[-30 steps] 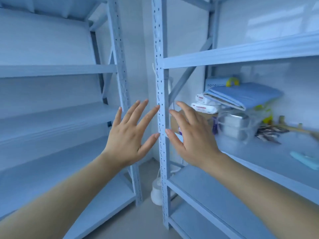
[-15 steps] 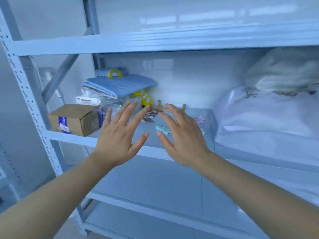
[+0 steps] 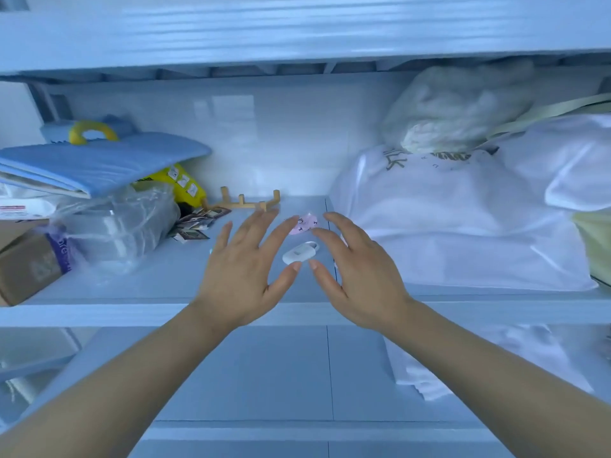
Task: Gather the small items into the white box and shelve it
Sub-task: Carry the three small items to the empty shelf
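Observation:
Small items lie on the middle shelf: a small white oval gadget with a loop, a pink patterned piece behind it, several dark cards and a wooden rack at the back. My left hand and my right hand hover side by side over the shelf's front, fingers spread, holding nothing. The white gadget shows in the gap between them. No white box is in view.
On the left stand a cardboard box, a clear plastic bag, a folded blue cloth and a yellow item. Big white bags fill the right side. Another shelf board runs close overhead.
The view has swung right and closer to the middle shelf. Both hands have stayed open and side by side, now over the white gadget and pink piece.

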Demonstrator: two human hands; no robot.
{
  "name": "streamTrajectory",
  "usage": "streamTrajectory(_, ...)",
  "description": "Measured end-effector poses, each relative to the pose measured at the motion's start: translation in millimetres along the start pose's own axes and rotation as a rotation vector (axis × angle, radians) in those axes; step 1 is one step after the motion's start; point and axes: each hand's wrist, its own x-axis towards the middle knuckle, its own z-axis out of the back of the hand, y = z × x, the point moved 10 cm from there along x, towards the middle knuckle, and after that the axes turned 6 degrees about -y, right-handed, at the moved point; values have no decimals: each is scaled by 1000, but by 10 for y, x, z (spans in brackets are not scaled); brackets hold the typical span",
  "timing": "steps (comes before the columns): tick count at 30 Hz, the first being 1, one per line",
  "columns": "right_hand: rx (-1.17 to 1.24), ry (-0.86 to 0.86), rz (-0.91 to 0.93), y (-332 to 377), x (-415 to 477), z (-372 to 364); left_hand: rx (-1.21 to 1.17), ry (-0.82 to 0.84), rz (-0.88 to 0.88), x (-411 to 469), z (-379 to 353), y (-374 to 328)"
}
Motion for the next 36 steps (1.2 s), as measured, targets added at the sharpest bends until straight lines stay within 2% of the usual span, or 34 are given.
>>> streamTrajectory(6, -19, 36, -5, -389, 259, -624, -21, 48, -95, 374, -637, 270)
streamTrajectory(17, -34, 173, -80, -911, 859, -1749, -33, 166, -84, 890, -1629, 1166)
streamTrajectory(23, 41, 396, -39, -1101, 579, -2256, -126, 255, -126, 779, -2131, 1211)
streamTrajectory(29, 25, 528, -120, -1370, 496, -2541, -175, 282, -100, 814, -2507, 1206)
streamTrajectory(33, 96, 596, -192, -1471, 467, -2635, -169, 310, -119, 806, -2617, 1231)
streamTrajectory(36, 128, 627, -179, -1472, 464, -2677, -170, 334, -125, 844, -2641, 1308)
